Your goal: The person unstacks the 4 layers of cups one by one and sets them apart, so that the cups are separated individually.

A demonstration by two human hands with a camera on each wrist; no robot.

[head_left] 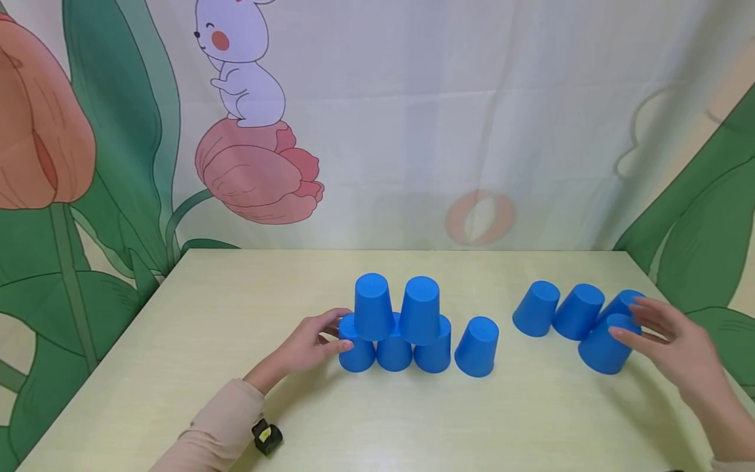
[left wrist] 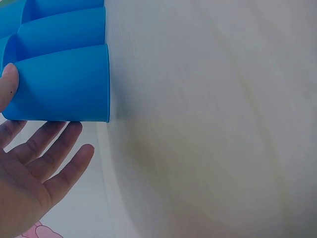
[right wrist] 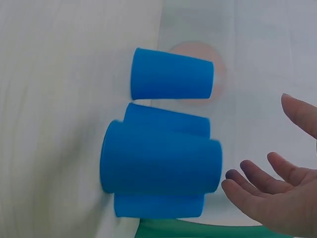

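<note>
Ten blue cups (head_left: pixel 373 311) stand mouth-down on the table (head_left: pixel 377 419), six left, four right. Who has hold?

Neither firmly: the left hand (head_left: pixel 312 339) touches the leftmost bottom cup (head_left: pixel 356 355) with loose fingers; the right hand (head_left: pixel 678 341), spread and holding nothing, is beside the right group's near cup (head_left: pixel 603 347).

Handling?

Probably light, stiff, slightly slippery; pinch low-slung sides, thumb opposite fingers.
</note>
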